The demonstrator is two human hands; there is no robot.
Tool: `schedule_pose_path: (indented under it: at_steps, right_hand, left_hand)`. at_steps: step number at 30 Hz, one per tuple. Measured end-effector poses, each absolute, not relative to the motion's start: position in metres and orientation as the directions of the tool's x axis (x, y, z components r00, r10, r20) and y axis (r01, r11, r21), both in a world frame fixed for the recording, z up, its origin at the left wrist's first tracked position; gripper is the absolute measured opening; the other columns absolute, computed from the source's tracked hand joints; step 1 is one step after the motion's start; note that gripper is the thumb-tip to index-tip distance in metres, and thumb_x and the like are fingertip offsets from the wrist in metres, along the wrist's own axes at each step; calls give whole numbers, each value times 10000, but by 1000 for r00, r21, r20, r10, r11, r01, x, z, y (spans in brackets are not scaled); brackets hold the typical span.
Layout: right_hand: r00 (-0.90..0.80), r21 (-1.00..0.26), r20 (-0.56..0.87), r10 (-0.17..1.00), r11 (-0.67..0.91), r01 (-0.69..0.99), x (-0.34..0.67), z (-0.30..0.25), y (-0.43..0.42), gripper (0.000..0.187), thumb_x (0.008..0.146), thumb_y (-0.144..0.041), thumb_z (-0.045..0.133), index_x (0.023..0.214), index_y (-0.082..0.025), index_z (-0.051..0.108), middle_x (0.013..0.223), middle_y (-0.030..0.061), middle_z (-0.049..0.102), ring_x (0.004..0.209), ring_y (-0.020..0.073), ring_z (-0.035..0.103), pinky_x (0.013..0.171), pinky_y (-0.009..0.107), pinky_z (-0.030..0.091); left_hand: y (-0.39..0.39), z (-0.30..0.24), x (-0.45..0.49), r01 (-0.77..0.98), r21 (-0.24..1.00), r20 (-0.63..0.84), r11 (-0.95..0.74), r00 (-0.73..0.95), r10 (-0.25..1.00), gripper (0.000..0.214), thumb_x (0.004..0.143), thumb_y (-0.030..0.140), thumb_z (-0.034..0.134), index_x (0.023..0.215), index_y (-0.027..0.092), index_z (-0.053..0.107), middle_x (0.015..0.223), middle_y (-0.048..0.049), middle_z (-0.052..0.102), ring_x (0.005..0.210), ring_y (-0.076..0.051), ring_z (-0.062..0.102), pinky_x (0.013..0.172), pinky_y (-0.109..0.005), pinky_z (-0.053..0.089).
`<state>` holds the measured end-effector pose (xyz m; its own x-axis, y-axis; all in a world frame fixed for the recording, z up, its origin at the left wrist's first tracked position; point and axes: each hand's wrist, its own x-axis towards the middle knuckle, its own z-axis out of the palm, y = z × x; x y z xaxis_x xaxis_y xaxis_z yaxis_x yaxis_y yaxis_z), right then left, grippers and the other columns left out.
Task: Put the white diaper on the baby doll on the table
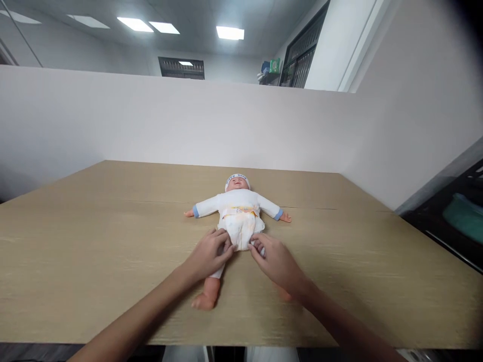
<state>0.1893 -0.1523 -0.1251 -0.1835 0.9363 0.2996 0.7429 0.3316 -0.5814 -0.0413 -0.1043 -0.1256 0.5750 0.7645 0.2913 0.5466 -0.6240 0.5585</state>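
A baby doll (238, 200) lies on its back on the table, its head toward the wall and its arms spread wide. It wears a white top with blue cuffs and a white headband (237, 176). Around its hips sits a white diaper (241, 229) with an orange and yellow printed waistband. My left hand (213, 251) pinches the diaper's edge at the left leg opening. On the opposite leg opening, my right hand (274, 256) has its fingers closed on the diaper's edge. The doll's right-side leg is mostly hidden under my right hand and forearm.
The wooden table (113, 241) has a seam running across it behind the doll. A pale partition wall (188, 125) rises at its far edge. At the right, a dark rack or case (453, 216) holds something teal. My legs show below the table's front edge.
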Motion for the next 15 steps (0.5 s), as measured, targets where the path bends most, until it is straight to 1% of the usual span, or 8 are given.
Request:
schedule_pose_path:
  at_steps: [2,4,6,8,11,15]
  right_hand:
    - [-177,-545,301,937,321,774,185,-125,-141,40,970,-257,620,947,-224,619,892,22,696,796,188,635,722,294,416]
    - [-178,-506,301,937,316,803,180,-126,-131,118,956,-272,644,864,-219,591,830,11,673,757,180,610,686,287,374]
    - [-179,-495,295,939,310,812,176,-129,-125,191,959,-270,638,795,-219,553,761,-6,640,696,163,572,644,284,329]
    - [-172,-506,308,936,314,803,175,-133,-122,215,961,-257,630,771,-219,536,742,-14,622,677,156,549,631,284,314]
    - [-180,-542,348,920,354,762,178,-139,-123,153,954,-217,627,811,-216,572,819,-4,640,743,163,573,673,281,359]
    - [-188,-567,358,915,372,735,180,-141,-130,57,959,-194,617,918,-224,641,925,10,648,790,174,593,718,290,419]
  left_hand:
    - [-95,-128,-38,574,593,287,-565,504,814,299,983,422,595,791,213,501,807,-16,587,837,-219,536,743,-343,402]
    - [-88,-129,-35,585,636,271,-503,441,855,321,950,474,636,831,216,486,806,-4,583,805,-211,535,705,-326,386]
    - [-84,-131,-34,582,664,254,-469,414,874,345,939,504,650,844,215,488,809,0,588,796,-207,536,699,-316,380]
    - [-82,-134,-34,579,666,251,-471,421,872,369,940,515,653,803,211,496,789,0,580,809,-209,534,715,-314,378]
    - [-80,-138,-35,550,657,281,-516,456,844,380,959,487,647,751,202,507,783,-3,572,842,-210,525,760,-317,385]
    - [-81,-140,-37,509,643,341,-572,478,809,303,991,407,623,789,197,539,868,-16,594,911,-212,519,841,-328,398]
